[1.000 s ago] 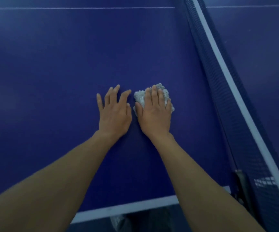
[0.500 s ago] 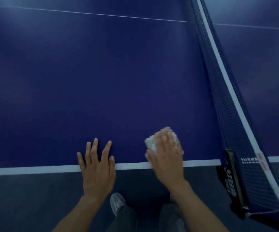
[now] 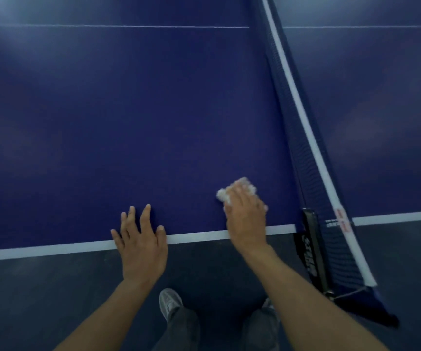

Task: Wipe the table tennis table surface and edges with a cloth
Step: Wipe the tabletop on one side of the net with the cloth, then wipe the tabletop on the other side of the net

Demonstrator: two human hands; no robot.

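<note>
Both hands have come back from the inner part of the table (image 3: 153, 122) to its near edge, compared with one second ago, and the floor (image 3: 39, 287) and the person's feet now show below them. The right hand (image 3: 247, 221) lies on the white cloth (image 3: 223, 195) and presses it on the blue surface just inside the white edge line (image 3: 52, 248), not far from the net (image 3: 303, 148). Its fingers are laid over the top of the cloth, not closed round it, so this grip is flat and wide; the cloth shows to the left of the thumb and beyond the fingertips, and it is a little blurred. The left hand (image 3: 142, 245) is beside it, well apart, with its fingers spread on the blue surface and its palm over the edge line; this grip is wide and holds nothing. The black net post (image 3: 310, 249) is clamped to the edge of the table at the right of the right hand. A thin white line (image 3: 153, 26) crosses the table far away. Below, a grey shoe (image 3: 170, 301) and dark trousers (image 3: 179, 330) show between the two forearms.
</note>
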